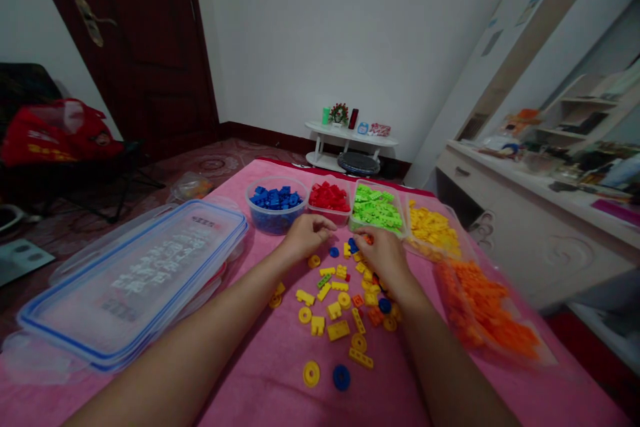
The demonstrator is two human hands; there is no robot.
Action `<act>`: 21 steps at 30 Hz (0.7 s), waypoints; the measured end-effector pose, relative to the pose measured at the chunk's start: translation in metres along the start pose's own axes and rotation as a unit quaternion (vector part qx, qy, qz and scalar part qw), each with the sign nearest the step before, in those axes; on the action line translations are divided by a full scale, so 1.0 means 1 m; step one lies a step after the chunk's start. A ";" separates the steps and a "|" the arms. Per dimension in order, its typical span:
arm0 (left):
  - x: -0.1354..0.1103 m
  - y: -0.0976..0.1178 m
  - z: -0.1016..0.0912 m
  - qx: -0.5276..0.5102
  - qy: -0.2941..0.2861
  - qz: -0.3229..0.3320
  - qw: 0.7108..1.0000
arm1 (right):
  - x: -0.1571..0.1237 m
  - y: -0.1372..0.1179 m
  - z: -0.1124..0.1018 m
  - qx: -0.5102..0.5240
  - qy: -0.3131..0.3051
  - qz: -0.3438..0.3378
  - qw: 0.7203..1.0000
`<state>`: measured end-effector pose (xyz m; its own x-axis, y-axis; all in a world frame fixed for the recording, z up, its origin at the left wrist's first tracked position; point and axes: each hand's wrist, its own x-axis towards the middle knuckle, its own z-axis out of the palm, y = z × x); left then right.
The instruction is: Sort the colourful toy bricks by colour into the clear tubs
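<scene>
Both my hands rest over a scatter of loose toy bricks (340,310), mostly yellow with some orange, blue and green, on a pink tablecloth (280,380). My left hand (306,236) is curled with its fingertips pinched together just in front of the blue and red tubs; what it holds is hidden. My right hand (383,257) is curled over the pile, its fingertips pinched on a small orange piece (369,238) next to a blue brick (353,245).
Behind the pile stand tubs of blue bricks (276,203), red bricks (329,200), green bricks (377,208) and yellow bricks (434,230). An open bag of orange bricks (483,310) lies at right. Clear blue-rimmed lids (140,280) lie at left. A dresser (530,227) stands right.
</scene>
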<state>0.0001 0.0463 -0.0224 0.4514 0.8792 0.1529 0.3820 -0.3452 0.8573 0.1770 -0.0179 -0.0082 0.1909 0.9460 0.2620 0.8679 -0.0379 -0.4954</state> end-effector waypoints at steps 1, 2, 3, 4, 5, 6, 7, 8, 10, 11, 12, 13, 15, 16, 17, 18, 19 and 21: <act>0.001 0.001 0.001 -0.027 -0.004 -0.014 1.000 | 0.001 0.000 0.000 -0.089 -0.017 -0.003 0.996; 0.001 0.002 0.001 -0.038 -0.005 -0.022 0.999 | 0.002 0.000 0.001 -0.155 -0.038 -0.003 0.987; 0.000 0.002 0.001 -0.035 -0.006 -0.022 0.999 | 0.003 -0.001 0.001 -0.200 -0.061 -0.004 0.978; 0.000 0.002 0.001 -0.018 -0.008 -0.015 1.000 | 0.003 -0.002 0.001 -0.227 -0.080 -0.008 0.971; -0.002 0.002 0.001 0.010 -0.014 0.001 1.000 | 0.004 -0.003 0.000 -0.242 -0.095 -0.014 0.966; -0.003 0.002 0.002 0.047 -0.024 0.025 0.998 | 0.004 -0.004 0.000 -0.250 -0.105 -0.020 0.962; -0.006 0.002 0.003 0.091 -0.038 0.054 0.994 | 0.005 -0.005 -0.001 -0.255 -0.112 -0.026 0.960; -0.008 0.002 0.004 0.137 -0.052 0.084 0.986 | 0.005 -0.006 -0.002 -0.258 -0.115 -0.029 0.959; -0.013 0.003 0.007 0.214 -0.078 0.127 0.965 | 0.005 -0.008 -0.004 -0.264 -0.113 -0.030 0.957; -0.015 0.004 0.009 0.240 -0.089 0.137 0.957 | 0.004 -0.009 -0.004 -0.266 -0.112 -0.032 0.957; -0.017 0.005 0.010 0.257 -0.100 0.140 0.951 | 0.004 -0.010 -0.003 -0.268 -0.112 -0.035 0.956; -0.018 0.006 0.011 0.265 -0.108 0.139 0.948 | 0.003 -0.011 -0.003 -0.270 -0.114 -0.037 0.956; -0.019 0.007 0.013 0.266 -0.123 0.130 0.947 | 0.002 -0.013 -0.002 -0.269 -0.116 -0.048 0.955; -0.020 0.008 0.013 0.259 -0.126 0.124 0.949 | 0.002 -0.014 -0.002 -0.266 -0.113 -0.051 0.956; -0.019 0.008 0.013 0.246 -0.125 0.116 0.954 | 0.002 -0.014 -0.003 -0.261 -0.108 -0.049 0.958; -0.019 0.009 0.013 0.226 -0.118 0.103 0.961 | 0.002 -0.014 -0.005 -0.254 -0.101 -0.041 0.961; -0.018 0.009 0.014 0.198 -0.106 0.088 0.971 | 0.002 -0.015 -0.007 -0.243 -0.096 -0.030 0.965; -0.016 0.011 0.015 0.108 -0.070 0.051 0.990 | 0.004 -0.017 -0.014 -0.200 -0.080 -0.010 0.977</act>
<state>0.0096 0.0236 -0.0228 0.5978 0.7874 0.1505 0.4851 -0.5047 0.7141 0.1695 -0.0185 0.0128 0.1263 0.9848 0.1195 0.9863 -0.1118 -0.1210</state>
